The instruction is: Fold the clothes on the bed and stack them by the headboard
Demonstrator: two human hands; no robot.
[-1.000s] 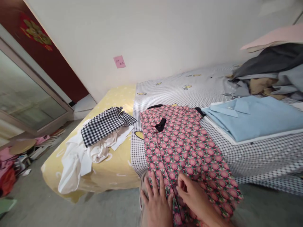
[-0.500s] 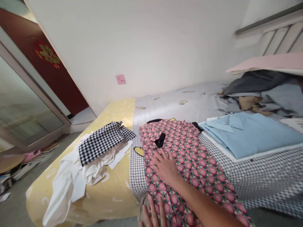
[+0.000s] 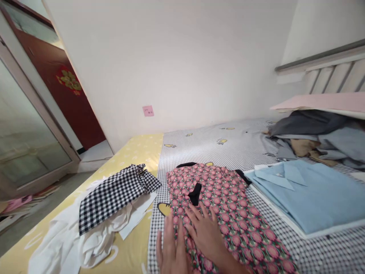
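Observation:
A pink flower-print garment (image 3: 228, 205) with black trim lies flat on the checked bed sheet (image 3: 216, 148). My right hand (image 3: 203, 230) rests palm down on it, fingers spread, just below the black bow at its chest. My left hand (image 3: 171, 249) lies flat beside it on the garment's left edge, fingers stretched out. Neither hand holds anything.
A black-and-white checked cloth (image 3: 114, 194) lies on white clothes (image 3: 71, 243) on the yellow sheet to the left. A folded light blue shirt (image 3: 310, 194) on a white board sits to the right, with a heap of grey and tan clothes (image 3: 313, 139) behind it.
Both hands have slid up the flowered garment from its lower hem toward the chest. The view has lifted and moved closer to the bed.

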